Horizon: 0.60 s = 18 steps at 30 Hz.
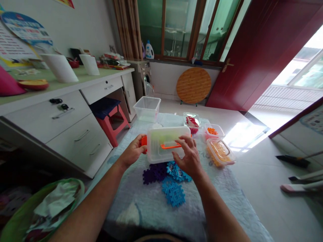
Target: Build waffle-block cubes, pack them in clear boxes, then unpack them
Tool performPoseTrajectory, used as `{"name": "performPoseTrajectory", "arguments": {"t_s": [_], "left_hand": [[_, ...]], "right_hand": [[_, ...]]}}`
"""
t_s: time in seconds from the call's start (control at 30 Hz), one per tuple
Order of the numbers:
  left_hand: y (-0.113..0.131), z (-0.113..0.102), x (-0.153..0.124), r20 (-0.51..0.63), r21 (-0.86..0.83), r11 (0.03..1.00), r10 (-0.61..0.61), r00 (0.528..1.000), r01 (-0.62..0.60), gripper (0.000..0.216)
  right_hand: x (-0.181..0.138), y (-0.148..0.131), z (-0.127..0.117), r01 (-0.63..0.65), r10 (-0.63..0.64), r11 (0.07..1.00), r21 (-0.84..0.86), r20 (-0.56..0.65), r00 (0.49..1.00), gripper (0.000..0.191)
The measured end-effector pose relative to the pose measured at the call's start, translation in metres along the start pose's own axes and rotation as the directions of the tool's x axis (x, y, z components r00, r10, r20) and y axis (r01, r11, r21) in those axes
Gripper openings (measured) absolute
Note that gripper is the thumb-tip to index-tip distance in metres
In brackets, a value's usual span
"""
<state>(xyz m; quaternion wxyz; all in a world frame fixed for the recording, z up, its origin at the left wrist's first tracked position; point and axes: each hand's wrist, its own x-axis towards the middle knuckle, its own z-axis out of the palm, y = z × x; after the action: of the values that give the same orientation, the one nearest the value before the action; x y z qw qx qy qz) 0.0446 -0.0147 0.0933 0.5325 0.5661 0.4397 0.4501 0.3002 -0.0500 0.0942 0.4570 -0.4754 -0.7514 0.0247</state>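
A clear plastic box [161, 139] with an orange handle and orange side clips is held tilted above a pale blue blanket [151, 205]. My left hand [133, 152] grips its left end at the orange clip. My right hand [188, 156] rests on the lid's right part, fingers spread by the orange handle [171, 146]. Below the box lie blue [173, 192] and purple [153, 173] interlocking toy tiles on the blanket.
An empty clear tub [147, 108] stands at the blanket's far end. Three small lidded boxes hold red [192, 121], orange [213, 131] and yellow [220, 152] pieces at the right. A white desk [63, 111] and red stool [111, 122] are left; a green basket [37, 208] sits near left.
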Motion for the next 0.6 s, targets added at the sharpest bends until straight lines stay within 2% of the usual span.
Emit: {"name": "performPoseTrajectory", "arguments": {"t_s": [0.07, 0.13, 0.23, 0.33, 0.4, 0.47, 0.53, 0.6], "left_hand": [[0.0, 0.003, -0.002, 0.0, -0.041, 0.999, -0.011, 1.0, 0.011, 0.03], [0.001, 0.006, -0.004, -0.015, -0.067, 0.997, -0.034, 0.999, 0.033, 0.022], [-0.001, 0.009, -0.007, -0.074, -0.088, 0.993, -0.079, 0.994, 0.072, 0.02], [-0.003, 0.01, -0.01, -0.136, -0.107, 0.99, -0.104, 0.985, 0.09, 0.02], [-0.003, 0.011, -0.014, -0.141, -0.116, 0.989, -0.107, 0.984, 0.091, 0.021], [0.0, 0.012, -0.017, -0.118, -0.093, 0.992, -0.094, 0.988, 0.084, 0.026], [0.004, 0.013, -0.019, -0.095, -0.023, 0.997, -0.071, 0.993, 0.069, 0.032], [0.007, 0.015, -0.019, -0.088, 0.07, 0.995, -0.071, 0.994, 0.077, 0.034]], "right_hand": [[-0.001, -0.005, 0.004, 0.015, -0.013, 0.999, -0.032, 0.067, 0.998, 0.021], [-0.002, -0.004, 0.007, -0.005, 0.006, 1.0, -0.028, 0.053, 0.999, 0.017], [-0.004, 0.0, 0.005, -0.018, 0.02, 0.999, 0.044, -0.048, 0.999, 0.017], [-0.004, 0.003, -0.002, -0.081, 0.113, 0.983, 0.166, -0.194, 0.974, 0.017], [-0.004, 0.006, -0.006, -0.157, 0.23, 0.953, 0.26, -0.284, 0.931, 0.017], [-0.003, 0.01, -0.008, -0.23, 0.356, 0.907, 0.352, -0.351, 0.866, 0.018], [-0.002, 0.016, -0.008, -0.288, 0.462, 0.855, 0.43, -0.383, 0.8, 0.02], [-0.001, 0.022, -0.008, -0.319, 0.53, 0.81, 0.493, -0.38, 0.758, 0.021]]}}
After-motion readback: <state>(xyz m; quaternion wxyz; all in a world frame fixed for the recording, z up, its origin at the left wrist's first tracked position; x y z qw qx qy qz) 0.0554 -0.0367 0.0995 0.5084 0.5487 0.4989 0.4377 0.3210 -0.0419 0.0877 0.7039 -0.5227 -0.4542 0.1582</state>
